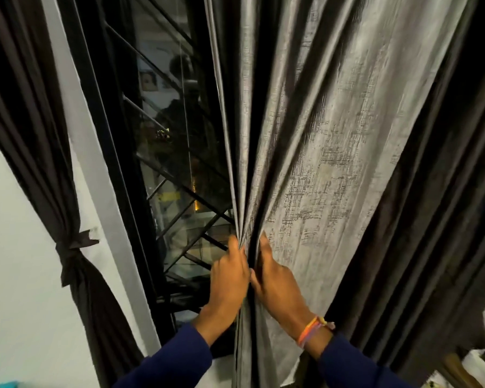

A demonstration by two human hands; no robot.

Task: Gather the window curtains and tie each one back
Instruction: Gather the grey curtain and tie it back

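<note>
A silvery grey curtain point(319, 141) hangs in front of me, its left edge bunched into tight folds. My left hand point(228, 273) grips those folds from the left, fingers curled round the edge. My right hand point(275, 284) presses against the same bunch from the right, its thumb tucked into the folds; a coloured wristband sits on that wrist. A dark brown curtain point(31, 130) at the far left is gathered and bound by a knotted tie-back point(72, 249). A second dark curtain point(420, 219) hangs to the right of the grey one.
A black-framed window point(163, 152) with diagonal metal grille bars shows between the curtains, its glass dark and reflective. A white wall point(14, 275) lies lower left. Light-coloured items point(473, 368) sit at the bottom right corner.
</note>
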